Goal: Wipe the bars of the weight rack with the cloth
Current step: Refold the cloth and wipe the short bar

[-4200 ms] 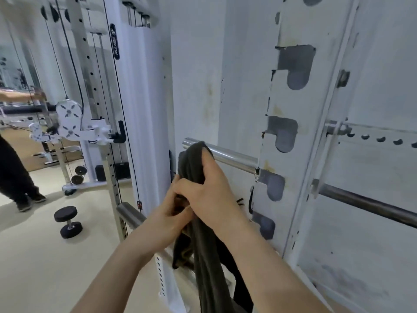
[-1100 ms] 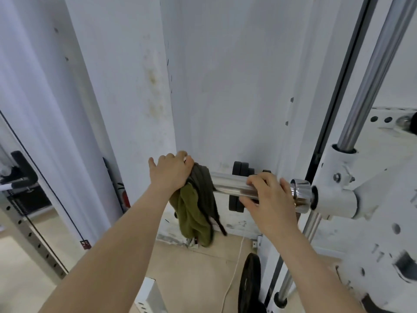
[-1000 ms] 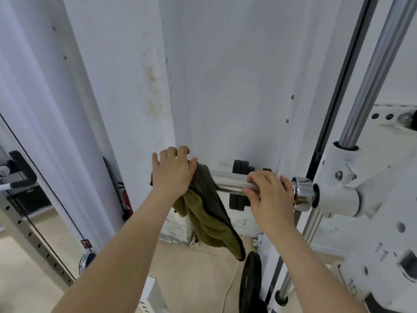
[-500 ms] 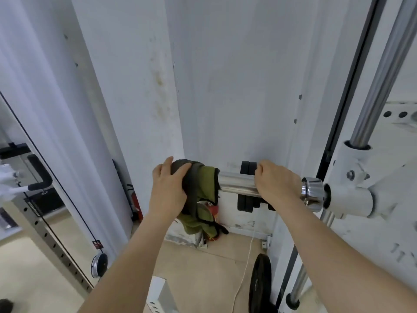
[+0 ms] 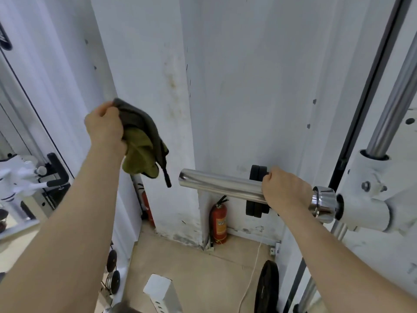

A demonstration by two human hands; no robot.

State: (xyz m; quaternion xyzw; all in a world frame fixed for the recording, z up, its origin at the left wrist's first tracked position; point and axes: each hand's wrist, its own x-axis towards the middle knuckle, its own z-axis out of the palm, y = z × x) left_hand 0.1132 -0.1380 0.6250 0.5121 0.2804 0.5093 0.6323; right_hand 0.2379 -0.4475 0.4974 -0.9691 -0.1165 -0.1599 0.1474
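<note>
While the left hand (image 5: 105, 129) holds the cloth (image 5: 142, 143) up in the air, the cloth is not touching any bar, so I think this is a small gap between wipes. From the head camera, the left hand is closed in a fist round the top of the cloth, up and to the left of the short shiny bar (image 5: 221, 185). The cloth hangs near the bar's free end but apart from it. The right hand (image 5: 285, 190) has its fingers curled round the same bar, close to the fat silver collar (image 5: 323, 203) where the bar goes into the white rack joint (image 5: 365, 211).

The next move, I guess, is to bring the cloth down and wrap it round a bar. It could be this short one, or the long steel bar (image 5: 394, 102) that goes up on the right. On the short one, the right hand covers a part, so it would need to slide or let go for the cloth to reach that bit.

The cloth is dark olive green, soft and all bunched up. A lighter green fold shows in the middle, and a thin dark strip dangles from the bottom. The short bar looks smooth, round and bright like a mirror. Behind it are black weight plates (image 5: 257, 190), and a red fire extinguisher (image 5: 218, 220) stands on the floor below.
</note>
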